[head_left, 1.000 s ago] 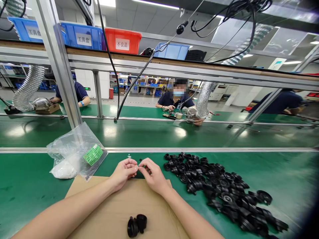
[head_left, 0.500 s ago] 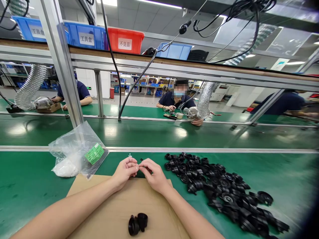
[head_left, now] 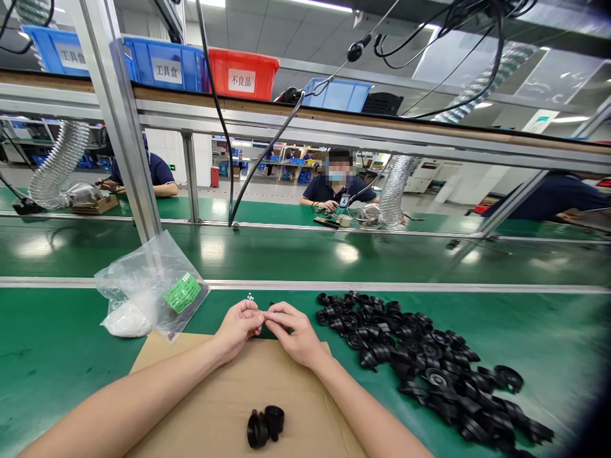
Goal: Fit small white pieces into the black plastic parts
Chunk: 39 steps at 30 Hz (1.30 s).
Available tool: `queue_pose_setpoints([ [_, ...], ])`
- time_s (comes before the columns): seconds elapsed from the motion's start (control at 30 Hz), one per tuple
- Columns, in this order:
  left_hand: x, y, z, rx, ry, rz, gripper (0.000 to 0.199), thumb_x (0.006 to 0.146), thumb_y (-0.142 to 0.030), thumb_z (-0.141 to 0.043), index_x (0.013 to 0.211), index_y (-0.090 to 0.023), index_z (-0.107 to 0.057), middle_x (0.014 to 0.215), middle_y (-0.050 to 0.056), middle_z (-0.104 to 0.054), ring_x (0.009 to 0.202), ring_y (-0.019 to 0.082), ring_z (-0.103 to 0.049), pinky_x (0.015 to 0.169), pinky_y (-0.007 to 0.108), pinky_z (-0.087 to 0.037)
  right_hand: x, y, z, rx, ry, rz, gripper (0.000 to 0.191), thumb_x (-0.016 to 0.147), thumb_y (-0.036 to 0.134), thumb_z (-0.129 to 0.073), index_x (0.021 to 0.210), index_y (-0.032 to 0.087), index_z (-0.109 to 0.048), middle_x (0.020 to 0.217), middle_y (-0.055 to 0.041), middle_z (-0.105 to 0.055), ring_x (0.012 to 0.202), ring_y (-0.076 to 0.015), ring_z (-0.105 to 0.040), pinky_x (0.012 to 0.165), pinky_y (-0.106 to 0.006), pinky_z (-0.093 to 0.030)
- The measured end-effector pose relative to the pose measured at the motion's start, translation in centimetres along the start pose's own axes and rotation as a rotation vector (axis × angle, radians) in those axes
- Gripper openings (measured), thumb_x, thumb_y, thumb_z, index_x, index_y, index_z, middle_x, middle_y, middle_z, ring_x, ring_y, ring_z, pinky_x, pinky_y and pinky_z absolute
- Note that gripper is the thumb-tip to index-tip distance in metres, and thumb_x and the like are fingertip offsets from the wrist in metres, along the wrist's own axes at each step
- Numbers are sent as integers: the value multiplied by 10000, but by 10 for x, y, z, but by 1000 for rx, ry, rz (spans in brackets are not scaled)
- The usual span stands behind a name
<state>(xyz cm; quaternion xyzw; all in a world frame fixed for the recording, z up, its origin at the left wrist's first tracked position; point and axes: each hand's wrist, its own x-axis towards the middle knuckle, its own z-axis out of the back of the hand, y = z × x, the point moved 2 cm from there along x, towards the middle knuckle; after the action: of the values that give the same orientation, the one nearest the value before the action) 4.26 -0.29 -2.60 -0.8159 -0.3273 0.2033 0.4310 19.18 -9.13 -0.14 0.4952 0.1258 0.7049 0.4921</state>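
Observation:
My left hand (head_left: 241, 327) and my right hand (head_left: 292, 329) meet fingertip to fingertip over the far edge of a cardboard sheet (head_left: 200, 407). Both have thumb and fingers pinched together; whatever lies between them is too small or hidden to name. Just beyond the left fingers are a few tiny white pieces (head_left: 250, 296) on the green bench. A small dark bit shows behind the right fingers. Nearer to me, between my forearms, two black round plastic parts (head_left: 265, 427) rest side by side on the cardboard.
A large heap of black plastic parts (head_left: 429, 362) spreads over the bench at right. At left lies a clear plastic bag (head_left: 153, 286) with a green label and white contents. A metal post (head_left: 119, 121) rises behind it. A co-worker (head_left: 337, 187) sits across the bench.
My hands stay nearly in place, with a slight shift of the fingers. The co-worker opposite has drawn one hand back from the clear duct's end. The view has tilted a little.

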Motion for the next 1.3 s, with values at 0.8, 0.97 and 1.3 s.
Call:
queue_pose_setpoints([
  [0.8, -90, -33, -55, 1441, 579, 106, 281, 671, -421, -826, 777, -220, -659, 906, 60, -619, 758, 234, -549, 589, 305, -347, 1, 1, 15, -132, -236, 10, 185, 1016, 314, -592, 925, 203, -708, 874, -52, -646, 603, -134, -543, 503, -266, -426],
  [0.97, -104, -21, -67, 1442, 549, 49, 221, 645, -294, -761, 773, -215, -598, 879, 62, -615, 710, 216, -511, 568, 312, -347, 1, 2, 14, -140, -236, 21, 176, 1015, 304, -589, 931, 203, -706, 878, -54, -649, 588, -130, -527, 497, -267, -411],
  [1.3, -19, -36, -19, 971, 148, -315, 204, 766, -204, -696, 957, -185, -627, 957, 51, -694, 854, 198, -665, 719, 269, -519, -1, 15, 11, -107, -221, -9, 163, 1004, 300, -614, 934, 203, -724, 841, -43, -647, 618, -137, -542, 533, -263, -420],
])
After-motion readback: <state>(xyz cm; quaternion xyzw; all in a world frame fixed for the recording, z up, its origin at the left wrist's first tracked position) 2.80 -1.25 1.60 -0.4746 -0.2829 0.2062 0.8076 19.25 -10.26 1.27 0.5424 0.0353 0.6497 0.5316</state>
